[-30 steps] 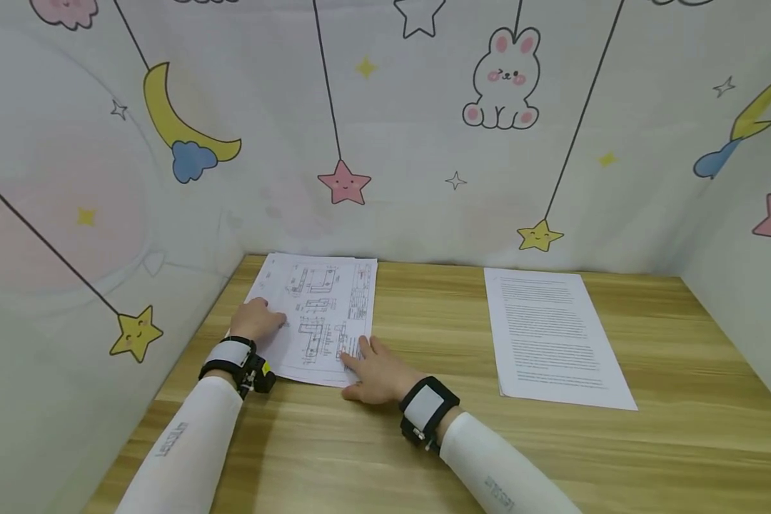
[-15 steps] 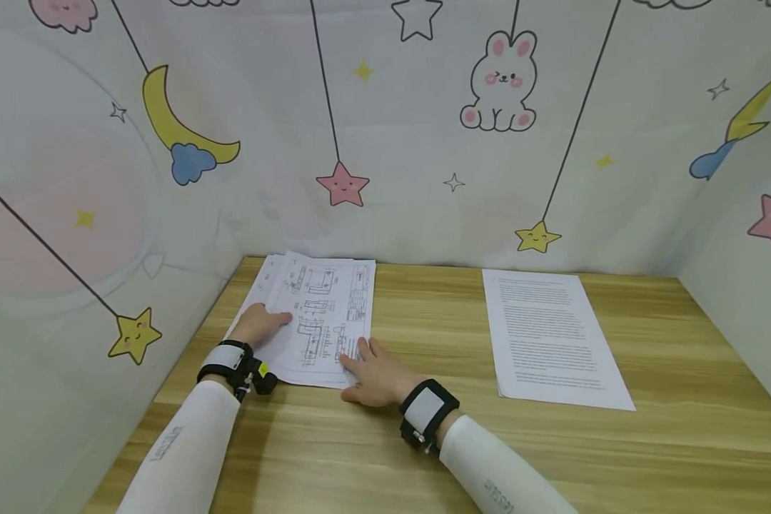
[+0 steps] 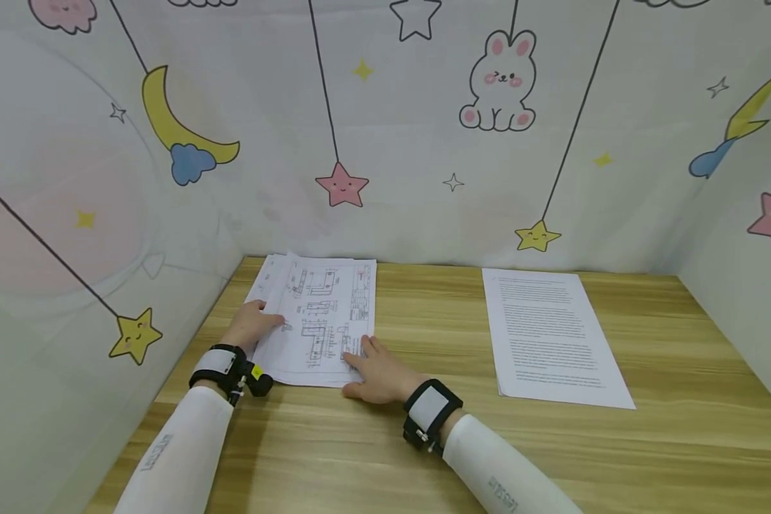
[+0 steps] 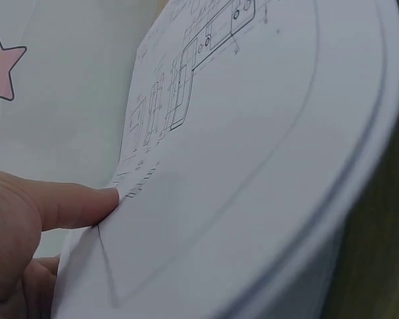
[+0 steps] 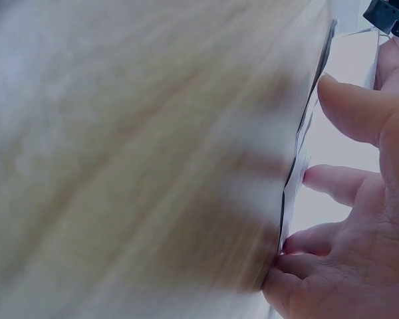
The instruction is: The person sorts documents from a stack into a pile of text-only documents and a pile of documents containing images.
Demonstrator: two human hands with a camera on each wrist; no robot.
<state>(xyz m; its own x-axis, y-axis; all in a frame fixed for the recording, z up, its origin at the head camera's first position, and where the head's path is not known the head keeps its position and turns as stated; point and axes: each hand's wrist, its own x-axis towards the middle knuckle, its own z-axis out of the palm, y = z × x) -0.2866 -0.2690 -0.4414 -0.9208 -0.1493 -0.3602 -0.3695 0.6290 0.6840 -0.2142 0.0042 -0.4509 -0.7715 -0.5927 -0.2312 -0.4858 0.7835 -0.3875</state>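
A stack of paper sheets printed with technical drawings [image 3: 324,300] lies at the table's far left. My left hand [image 3: 252,325] pinches the left side of the top sheet [image 4: 219,166]. In the left wrist view its thumb presses on the printed face while the other fingers are mostly hidden behind the paper, which bows upward. My right hand [image 3: 385,373] rests at the stack's near right corner with its fingers spread. In the right wrist view, the right fingertips [image 5: 319,176] touch the edge of the sheets.
A second set of printed pages with lines of text [image 3: 552,339] lies to the right on the wooden table [image 3: 424,307]. A white cloth backdrop [image 3: 411,207] with cartoon prints borders the table at the back and both sides.
My left hand has gripped the top sheet's left side and raised it, so it curves above the sheets below. The hand shifts slightly left. My right hand stays nearly in place.
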